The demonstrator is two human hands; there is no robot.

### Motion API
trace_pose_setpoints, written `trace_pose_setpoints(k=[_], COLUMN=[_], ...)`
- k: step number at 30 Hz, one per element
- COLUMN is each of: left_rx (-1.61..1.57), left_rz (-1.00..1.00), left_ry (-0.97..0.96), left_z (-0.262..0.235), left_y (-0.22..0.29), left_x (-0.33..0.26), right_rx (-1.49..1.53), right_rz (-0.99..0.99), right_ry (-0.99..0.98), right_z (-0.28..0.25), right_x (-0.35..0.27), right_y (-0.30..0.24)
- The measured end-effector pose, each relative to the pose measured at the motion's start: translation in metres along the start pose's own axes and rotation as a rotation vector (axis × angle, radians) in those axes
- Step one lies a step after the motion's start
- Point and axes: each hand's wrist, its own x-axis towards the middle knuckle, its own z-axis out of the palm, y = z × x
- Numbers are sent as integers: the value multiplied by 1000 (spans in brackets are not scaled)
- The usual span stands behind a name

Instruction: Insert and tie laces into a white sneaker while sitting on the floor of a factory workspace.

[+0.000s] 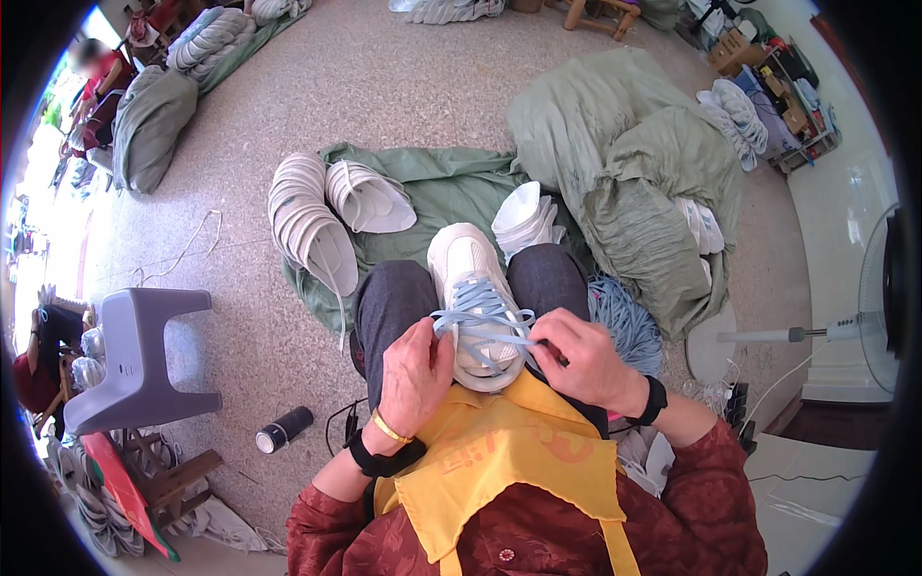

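Observation:
A white sneaker (468, 261) rests between my knees, toe pointing away, threaded with a light blue lace (483, 309). My left hand (415, 372) grips the shoe's left side near the heel and pinches the lace's left end. My right hand (582, 357) holds the lace's right end, pulled taut across the shoe's opening. A yellow apron (504, 461) covers my lap below the shoe.
Stacks of white shoe uppers (305, 226) lie on a green cloth (437, 182) ahead. Green sacks (639, 182) sit at the right, with a bundle of blue laces (629, 322) beside my right knee. A grey plastic stool (139, 350) and a dark bottle (284, 429) lie left. A fan (879, 288) stands far right.

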Motion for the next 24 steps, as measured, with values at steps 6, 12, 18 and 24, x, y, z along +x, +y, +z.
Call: trace_pose_setpoints(k=[6, 12, 18, 24], left_rx=[-1, 21, -17, -46], left_rz=[-19, -56, -158, 263], left_ry=[8, -19, -211, -373], left_z=[-1, -12, -27, -15], left_y=[0, 9, 13, 8], left_x=[0, -6, -25, -30], right_rx=[50, 203, 158, -35], right_rz=[19, 223, 241, 139], right_ry=[-46, 63, -101, -13], right_z=[5, 4, 13, 26], right_x=[3, 12, 1, 11], right_y=[-1, 5, 9, 9])
